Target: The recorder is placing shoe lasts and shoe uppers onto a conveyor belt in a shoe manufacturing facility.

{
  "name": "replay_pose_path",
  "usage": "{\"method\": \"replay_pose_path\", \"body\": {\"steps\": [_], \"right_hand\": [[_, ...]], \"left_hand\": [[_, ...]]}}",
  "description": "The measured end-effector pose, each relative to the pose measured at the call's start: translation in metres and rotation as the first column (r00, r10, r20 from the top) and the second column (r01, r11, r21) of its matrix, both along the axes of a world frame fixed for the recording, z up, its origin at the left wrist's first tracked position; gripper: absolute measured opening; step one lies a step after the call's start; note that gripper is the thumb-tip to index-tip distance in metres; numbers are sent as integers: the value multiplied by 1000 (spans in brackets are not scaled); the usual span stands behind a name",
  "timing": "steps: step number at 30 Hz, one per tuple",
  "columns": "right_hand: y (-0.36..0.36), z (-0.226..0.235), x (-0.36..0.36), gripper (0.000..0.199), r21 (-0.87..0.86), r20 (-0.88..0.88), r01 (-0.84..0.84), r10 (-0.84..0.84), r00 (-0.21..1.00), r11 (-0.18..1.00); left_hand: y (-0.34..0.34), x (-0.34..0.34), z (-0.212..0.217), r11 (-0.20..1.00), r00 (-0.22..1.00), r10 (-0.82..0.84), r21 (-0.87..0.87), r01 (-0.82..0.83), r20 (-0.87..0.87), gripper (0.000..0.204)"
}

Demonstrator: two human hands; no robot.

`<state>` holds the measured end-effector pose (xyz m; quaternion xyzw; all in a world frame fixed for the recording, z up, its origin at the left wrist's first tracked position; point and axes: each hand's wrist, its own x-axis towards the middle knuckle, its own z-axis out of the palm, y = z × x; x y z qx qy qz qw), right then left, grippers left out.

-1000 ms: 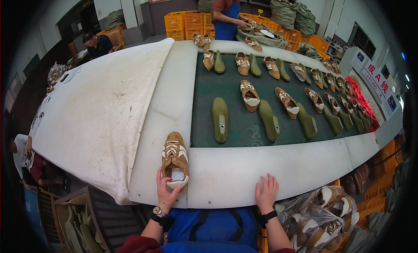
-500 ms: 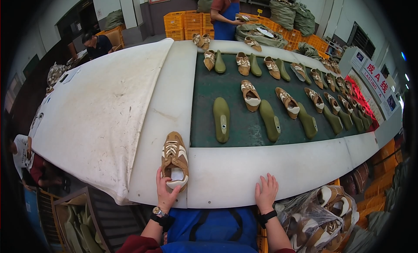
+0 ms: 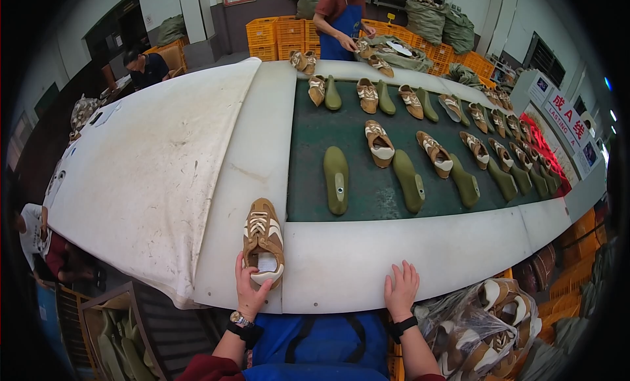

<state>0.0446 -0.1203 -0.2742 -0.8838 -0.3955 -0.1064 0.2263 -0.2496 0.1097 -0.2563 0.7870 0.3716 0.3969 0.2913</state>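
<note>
A brown-and-white laced shoe upper (image 3: pixel 264 227) lies on the white tabletop, toe pointing away from me. My left hand (image 3: pixel 250 290) pinches its heel, thumb at the back and fingers along the left side of the opening. My right hand (image 3: pixel 401 290) rests flat on the white front ledge (image 3: pixel 354 263), fingers apart, holding nothing. Just beyond, on the dark green belt (image 3: pixel 308 191), lies a green shoe last (image 3: pixel 336 179). Right of it are another green last (image 3: pixel 409 182) and a brown shoe upper (image 3: pixel 379 143).
Rows of uppers and lasts continue rightward along the belt. A white cloth (image 3: pixel 151 151) covers the left table. A plastic bag of uppers (image 3: pixel 489 332) sits at lower right, a crate of lasts (image 3: pixel 121 335) at lower left. Across the table stands a person in a blue apron (image 3: pixel 342 23).
The belt's lasts and uppers have shifted slightly right. Across the table, the person has turned and lowered an upper toward the table's far side. My hands have not visibly moved.
</note>
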Motion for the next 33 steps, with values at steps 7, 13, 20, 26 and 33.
{"method": "replay_pose_path", "body": {"steps": [7,13,20,26,33], "right_hand": [[4,-2,-3,35,26,17,-7,7,1000,1000],[9,-3,-5,34,47,-11,-1,2,1000,999],[16,2,-13,33,50,-36,-12,14,999,999],[11,11,-7,33,50,-65,-27,30,997,998],[16,20,-11,32,30,-99,-19,21,995,999]], "left_hand": [[6,-5,-2,999,1000,3,45,-2,-27,39],[25,-22,33,997,972,-62,27,70,-227,30],[140,-12,140,868,991,-122,-479,133,55,32],[233,122,156,967,981,-192,-174,187,-10,27],[273,260,34,974,975,-125,-207,86,-183,38]]}}
